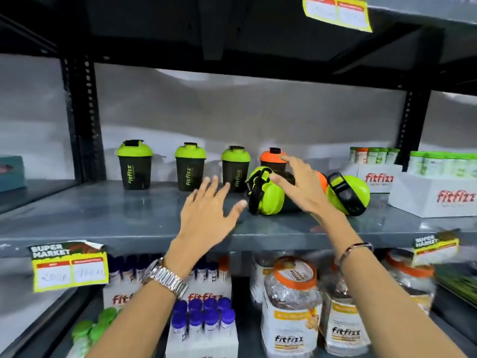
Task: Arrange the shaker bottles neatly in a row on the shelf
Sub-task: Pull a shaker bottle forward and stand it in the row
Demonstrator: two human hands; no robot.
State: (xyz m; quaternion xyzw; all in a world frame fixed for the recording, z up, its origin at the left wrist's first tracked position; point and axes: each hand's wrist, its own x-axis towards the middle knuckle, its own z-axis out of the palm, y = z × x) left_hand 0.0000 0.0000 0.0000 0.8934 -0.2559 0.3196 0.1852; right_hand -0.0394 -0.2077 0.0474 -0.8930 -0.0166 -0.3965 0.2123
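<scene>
Three black shaker bottles with green lids stand upright in a row at the back of the grey shelf. An orange-lidded shaker stands upright to their right. A green-lidded shaker lies on its side in front of it. Another green-lidded one lies further right, with an orange lid partly hidden behind my right hand. My left hand hovers open just left of the fallen shaker. My right hand is open above it, fingers spread, holding nothing.
White fitfizz boxes of small bottles stand at the shelf's right end. Black uprights frame the bay. Price tags hang from the shelf edge. The lower shelf holds jars and blue-capped tubes.
</scene>
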